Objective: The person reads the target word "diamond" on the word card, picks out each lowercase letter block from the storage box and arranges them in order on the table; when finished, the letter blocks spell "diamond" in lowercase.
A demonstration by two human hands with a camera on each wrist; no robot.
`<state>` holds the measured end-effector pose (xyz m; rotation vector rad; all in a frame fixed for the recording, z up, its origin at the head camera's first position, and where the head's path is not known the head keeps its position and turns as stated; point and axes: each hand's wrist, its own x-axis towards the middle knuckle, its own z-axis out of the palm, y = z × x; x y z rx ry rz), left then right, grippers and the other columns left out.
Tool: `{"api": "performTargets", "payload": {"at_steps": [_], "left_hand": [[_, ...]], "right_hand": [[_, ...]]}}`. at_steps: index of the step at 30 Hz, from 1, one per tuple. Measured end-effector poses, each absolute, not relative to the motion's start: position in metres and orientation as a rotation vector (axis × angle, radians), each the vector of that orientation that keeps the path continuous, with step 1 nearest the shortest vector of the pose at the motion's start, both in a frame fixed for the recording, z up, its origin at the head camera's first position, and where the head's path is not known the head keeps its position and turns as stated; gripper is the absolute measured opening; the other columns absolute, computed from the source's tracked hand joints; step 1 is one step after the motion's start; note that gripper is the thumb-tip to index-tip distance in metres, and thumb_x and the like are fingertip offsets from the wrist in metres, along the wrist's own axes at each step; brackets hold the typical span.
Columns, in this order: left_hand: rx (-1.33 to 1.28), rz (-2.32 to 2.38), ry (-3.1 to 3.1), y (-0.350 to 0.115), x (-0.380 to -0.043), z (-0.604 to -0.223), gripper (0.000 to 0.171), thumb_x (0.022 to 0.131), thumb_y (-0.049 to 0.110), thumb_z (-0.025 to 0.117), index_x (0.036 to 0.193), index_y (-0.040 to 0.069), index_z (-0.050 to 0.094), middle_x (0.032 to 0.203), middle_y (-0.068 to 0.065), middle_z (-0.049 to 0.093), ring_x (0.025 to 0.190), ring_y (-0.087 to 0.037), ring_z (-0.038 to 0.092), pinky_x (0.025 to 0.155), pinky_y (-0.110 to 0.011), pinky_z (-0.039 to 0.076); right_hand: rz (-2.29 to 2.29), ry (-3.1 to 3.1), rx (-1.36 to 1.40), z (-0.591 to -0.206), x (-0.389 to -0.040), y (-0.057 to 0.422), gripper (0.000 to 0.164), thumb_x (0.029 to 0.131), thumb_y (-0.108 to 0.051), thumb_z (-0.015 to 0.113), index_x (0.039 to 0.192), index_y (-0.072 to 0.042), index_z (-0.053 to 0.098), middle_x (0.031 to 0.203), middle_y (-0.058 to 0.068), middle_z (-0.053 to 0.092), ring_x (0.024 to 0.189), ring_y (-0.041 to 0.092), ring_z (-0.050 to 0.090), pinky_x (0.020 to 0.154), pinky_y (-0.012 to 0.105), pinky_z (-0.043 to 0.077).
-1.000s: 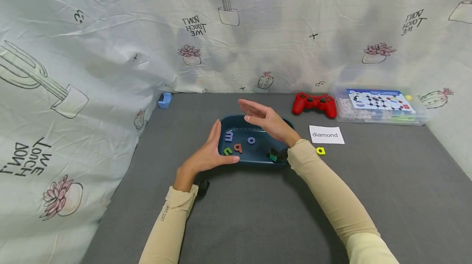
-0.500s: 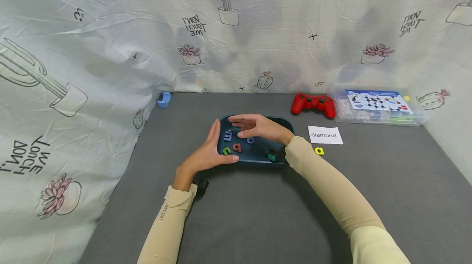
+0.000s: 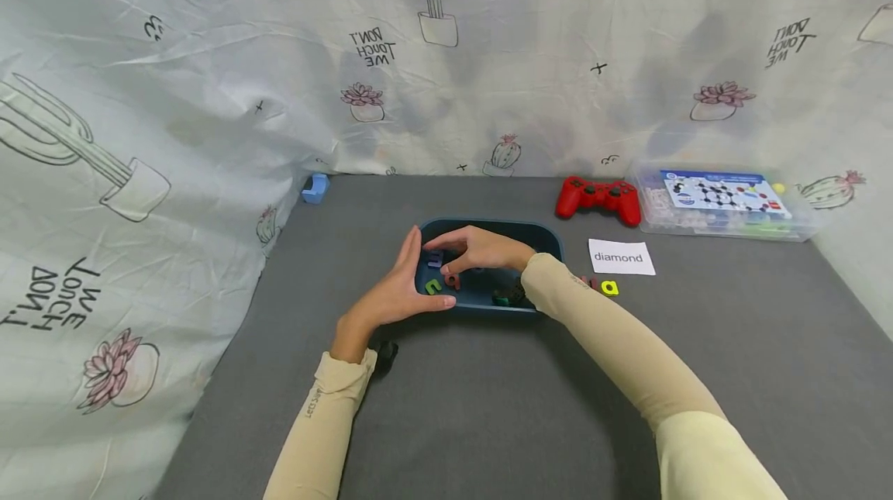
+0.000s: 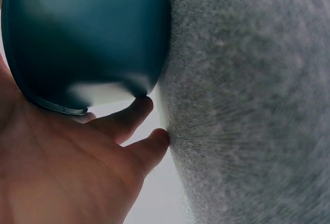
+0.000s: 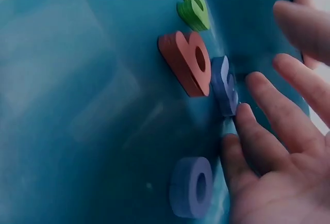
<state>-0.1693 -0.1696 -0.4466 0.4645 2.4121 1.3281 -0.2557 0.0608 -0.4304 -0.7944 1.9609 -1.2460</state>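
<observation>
My left hand (image 3: 391, 291) lies around the left end of a dark blue tray (image 3: 551, 240). Its fingers stay straight against the outer wall, and the thumb stretches along the front rim. In the left wrist view, fingertips touch the tray's wall close to the table. My right hand (image 3: 484, 248) reaches over the tray with its fingers apart and nothing held. Foam letters lie inside: a blue m (image 5: 224, 85), nearest the right fingertips, a red letter (image 5: 191, 64), a green n (image 5: 193, 8) and a blue o (image 5: 191, 188). The right hand mostly hides the o in the head view.
Right of the tray sit a yellow letter (image 3: 610, 287) and a red piece half hidden by the right sleeve (image 3: 600, 306). Behind them are a "diamond" card (image 3: 621, 257), a red game controller (image 3: 598, 200) and a clear plastic box (image 3: 725, 205). A light blue piece (image 3: 316, 188) stands back left.
My right hand has come down from above the tray's back edge and moved left toward the blue m. A red piece now shows beside the sleeve. The left hand stays at the tray.
</observation>
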Motion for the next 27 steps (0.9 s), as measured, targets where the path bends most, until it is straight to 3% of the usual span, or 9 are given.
{"api": "performTargets", "payload": {"at_steps": [4, 7, 10, 14, 23, 27], "left_hand": [[0.466, 1.323, 2.414, -0.17, -0.169, -0.444, 0.129, 0.091, 0.047, 0.081, 0.17, 0.018, -0.017, 0.175, 0.004, -0.025, 0.163, -0.034, -0.002, 0.124, -0.064, 0.018], [0.47, 1.319, 2.418, -0.17, -0.169, -0.442, 0.129, 0.091, 0.047, 0.081, 0.17, 0.016, -0.016, 0.176, 0.002, -0.025, 0.163, -0.035, -0.002, 0.124, -0.065, 0.018], [0.469, 1.32, 2.419, -0.17, -0.17, -0.44, 0.13, 0.09, 0.05, 0.082, 0.171, 0.015, -0.015, 0.176, 0.002, -0.024, 0.163, -0.035, -0.001, 0.124, -0.066, 0.017], [0.463, 1.322, 2.413, -0.17, -0.171, -0.44, 0.13, 0.091, 0.05, 0.082, 0.171, 0.016, -0.015, 0.176, 0.003, -0.024, 0.163, -0.035, -0.001, 0.124, -0.065, 0.017], [0.47, 1.323, 2.409, -0.171, -0.173, -0.443, 0.133, 0.089, 0.057, 0.081, 0.17, 0.017, -0.016, 0.175, 0.003, -0.025, 0.163, -0.033, -0.003, 0.125, -0.064, 0.016], [0.471, 1.322, 2.407, -0.171, -0.173, -0.443, 0.131, 0.09, 0.052, 0.081, 0.17, 0.017, -0.016, 0.176, 0.002, -0.025, 0.163, -0.033, -0.004, 0.125, -0.065, 0.015]], "right_hand": [[-1.237, 1.945, -0.784, -0.434, -0.258, 0.059, 0.057, 0.101, -0.01, 0.072, 0.156, -0.009, 0.057, 0.126, 0.012, 0.073, 0.098, 0.027, 0.071, 0.095, 0.04, 0.054], [-1.209, 1.926, -0.796, -0.436, -0.26, 0.059, 0.056, 0.102, -0.008, 0.07, 0.156, -0.009, 0.057, 0.12, 0.016, 0.074, 0.092, 0.031, 0.071, 0.096, 0.041, 0.056], [-1.142, 1.953, -0.851, -0.436, -0.261, 0.058, 0.055, 0.102, -0.007, 0.07, 0.155, -0.01, 0.059, 0.141, 0.014, 0.068, 0.113, 0.027, 0.068, 0.107, 0.043, 0.051], [-1.065, 1.997, -0.931, -0.437, -0.263, 0.057, 0.051, 0.101, -0.005, 0.071, 0.151, -0.008, 0.063, 0.162, 0.008, 0.051, 0.142, 0.023, 0.051, 0.117, 0.044, 0.043], [-1.016, 2.076, -1.043, -0.441, -0.268, 0.059, 0.042, 0.096, 0.01, 0.068, 0.135, -0.004, 0.074, 0.15, 0.011, 0.062, 0.145, 0.028, 0.05, 0.119, 0.046, 0.04], [-1.022, 2.071, -1.057, -0.44, -0.268, 0.06, 0.039, 0.096, 0.011, 0.067, 0.132, -0.001, 0.076, 0.148, 0.014, 0.062, 0.146, 0.031, 0.048, 0.12, 0.048, 0.038]]}}
